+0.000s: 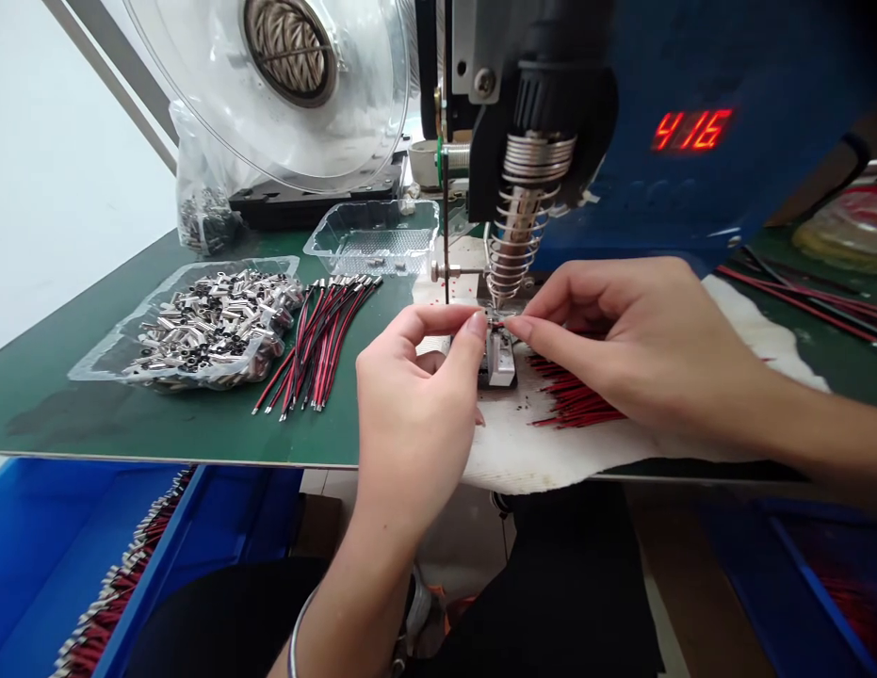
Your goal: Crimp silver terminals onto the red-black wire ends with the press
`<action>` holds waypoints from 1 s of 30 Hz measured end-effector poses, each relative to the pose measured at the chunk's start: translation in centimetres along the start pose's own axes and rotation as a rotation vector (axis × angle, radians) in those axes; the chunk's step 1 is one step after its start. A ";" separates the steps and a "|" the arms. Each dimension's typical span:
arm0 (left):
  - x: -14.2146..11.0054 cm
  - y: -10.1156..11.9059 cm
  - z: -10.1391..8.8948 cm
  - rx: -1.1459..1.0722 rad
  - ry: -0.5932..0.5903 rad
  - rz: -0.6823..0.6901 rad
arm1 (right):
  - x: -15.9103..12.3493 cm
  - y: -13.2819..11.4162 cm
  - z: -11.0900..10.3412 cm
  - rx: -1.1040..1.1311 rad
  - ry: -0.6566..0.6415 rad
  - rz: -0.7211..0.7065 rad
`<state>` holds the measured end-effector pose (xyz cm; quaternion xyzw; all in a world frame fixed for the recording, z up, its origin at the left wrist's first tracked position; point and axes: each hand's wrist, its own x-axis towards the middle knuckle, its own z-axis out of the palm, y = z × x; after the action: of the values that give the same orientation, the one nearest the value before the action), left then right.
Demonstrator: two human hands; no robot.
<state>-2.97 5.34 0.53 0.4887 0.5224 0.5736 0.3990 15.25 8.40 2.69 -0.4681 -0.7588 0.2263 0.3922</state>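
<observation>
A red-and-black wire (501, 323) is lying at the top of the small metal fixture (502, 365), just under the soldering iron (514, 231). The right hand (628, 330) is pinching it in a narrow grip. The left hand (416, 400) is hovering close beside; whether its grip is holding anything, I can't tell. More wires (576, 400) are lying on white cloth (544, 463); leftward, a clear plastic tray (103, 365) is holding metal connectors (212, 325) on the green counter (317, 438).
</observation>
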 end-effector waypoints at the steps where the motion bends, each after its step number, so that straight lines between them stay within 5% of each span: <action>1: 0.0 0.0 0.0 -0.004 -0.005 0.002 | 0.0 0.1 0.0 0.000 -0.001 -0.002; 30: 0.0 0.1 0.0 0.008 -0.016 -0.007 | -0.1 -0.1 -0.1 -0.025 0.016 -0.021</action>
<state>-3.00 5.36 0.60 0.4930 0.5232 0.5662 0.4033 15.32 8.31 2.79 -0.4666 -0.7633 0.2089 0.3949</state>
